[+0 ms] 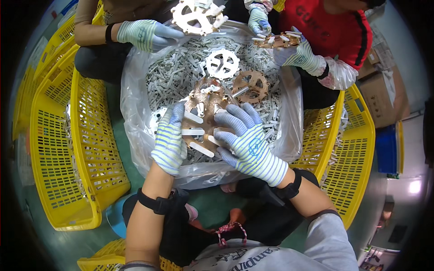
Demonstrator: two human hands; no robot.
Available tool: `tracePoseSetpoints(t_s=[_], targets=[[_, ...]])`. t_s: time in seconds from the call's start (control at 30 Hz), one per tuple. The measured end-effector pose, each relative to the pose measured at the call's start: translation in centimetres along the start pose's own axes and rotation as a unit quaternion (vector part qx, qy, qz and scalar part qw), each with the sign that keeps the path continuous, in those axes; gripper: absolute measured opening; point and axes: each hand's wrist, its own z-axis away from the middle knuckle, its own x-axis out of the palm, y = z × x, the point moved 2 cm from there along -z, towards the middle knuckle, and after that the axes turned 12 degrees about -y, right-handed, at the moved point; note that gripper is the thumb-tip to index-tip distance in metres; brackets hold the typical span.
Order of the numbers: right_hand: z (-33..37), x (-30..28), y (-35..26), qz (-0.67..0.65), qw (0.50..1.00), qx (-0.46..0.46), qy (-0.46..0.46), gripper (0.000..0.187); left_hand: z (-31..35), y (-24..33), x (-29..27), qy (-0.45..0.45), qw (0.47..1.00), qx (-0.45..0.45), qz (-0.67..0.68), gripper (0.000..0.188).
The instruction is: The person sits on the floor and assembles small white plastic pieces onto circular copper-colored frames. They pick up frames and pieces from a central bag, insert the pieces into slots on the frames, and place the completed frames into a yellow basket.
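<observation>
Between my gloved hands is a copper-coloured round metal part [206, 118] with cut-outs and several white flat strips [193, 132] sticking out from it. My left hand [169, 142], in a striped work glove, is closed along the part's left edge. From the right, my right hand [251, 143] has its bent fingers on the same part, the thumb at its lower right. Just beyond my right fingers lies another copper-coloured wheel [253, 86]. Farther off, a silvery spoked wheel [222, 64] rests on a heap of loose white strips [174, 67].
A box lined with clear plastic [289, 106] holds the heap. Yellow slatted baskets [97, 126] flank it. Across the box, one co-worker's gloved hand [149, 35] is near a bright wheel [198, 17]; another's gloved hand [300, 52] holds a copper-coloured part. Cardboard boxes [384, 95] stand at right.
</observation>
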Motion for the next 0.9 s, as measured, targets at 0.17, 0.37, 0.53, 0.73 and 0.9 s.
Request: tracePoseSetpoints(t_s=[0.17,0.37,0.53,0.73,0.9], targets=[[0.0,0.1,0.3,-0.009,1.000,-0.012,-0.001,0.035,-0.1,-0.1,0.2,0.008,0.999,-0.034,-0.018,0.032],[-0.1,0.2,0.8,0.010,0.999,-0.030,-0.006,0.034,-0.2,0.3,1.0,0.026,0.998,-0.016,-0.056,0.027],[-0.5,-1.4,1.3,-0.079,0.995,0.012,0.059,0.021,-0.2,1.2,-0.2,0.051,0.999,0.000,-0.018,0.026],[3.4,6.0,6.2,-0.090,0.916,0.085,-0.383,0.020,0.2,2.8,0.8,0.086,0.991,0.019,-0.096,0.040],[6.0,9.9,5.9,-0.009,0.857,0.060,-0.512,0.023,0.6,2.7,0.2,0.054,0.994,-0.018,-0.091,0.034]])
